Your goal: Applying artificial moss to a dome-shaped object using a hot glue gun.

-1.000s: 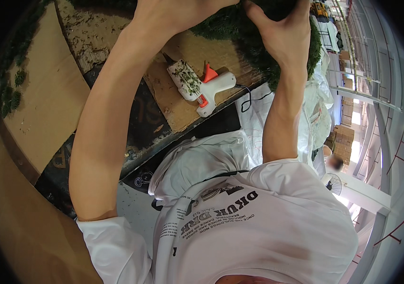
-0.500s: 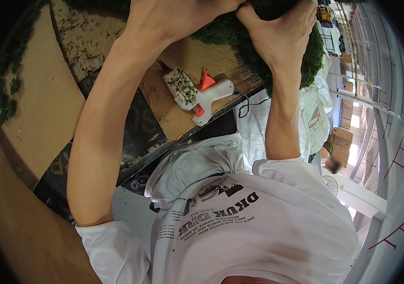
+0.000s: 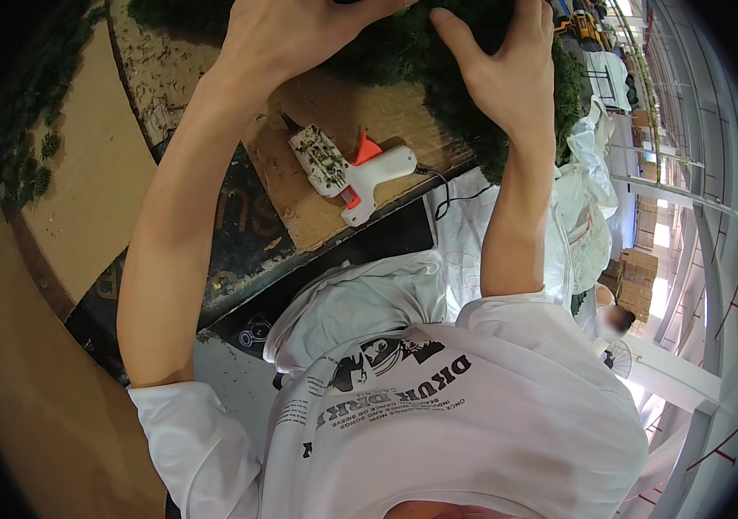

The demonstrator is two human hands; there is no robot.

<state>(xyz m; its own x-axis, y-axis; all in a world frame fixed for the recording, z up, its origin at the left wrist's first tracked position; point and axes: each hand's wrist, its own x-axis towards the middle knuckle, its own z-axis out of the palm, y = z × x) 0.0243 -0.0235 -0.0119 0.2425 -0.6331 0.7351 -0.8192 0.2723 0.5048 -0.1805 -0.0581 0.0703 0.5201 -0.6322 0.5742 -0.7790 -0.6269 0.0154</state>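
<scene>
At twelve o'clock, two hands, left hand (image 3: 300,35) and right hand (image 3: 503,73), pressed flat on one moss clump (image 3: 412,52), gripping nothing; one glue gun (image 3: 347,169) had drifted slightly lower.

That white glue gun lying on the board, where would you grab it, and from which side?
Probably by the white handle, coming from the person's side of the brown board. The glue gun lies flat, its handle pointing toward the board's near edge with open space around it. The moss-flecked barrel and dark nozzle tip are best avoided, and the cord trails off to the right.
</scene>
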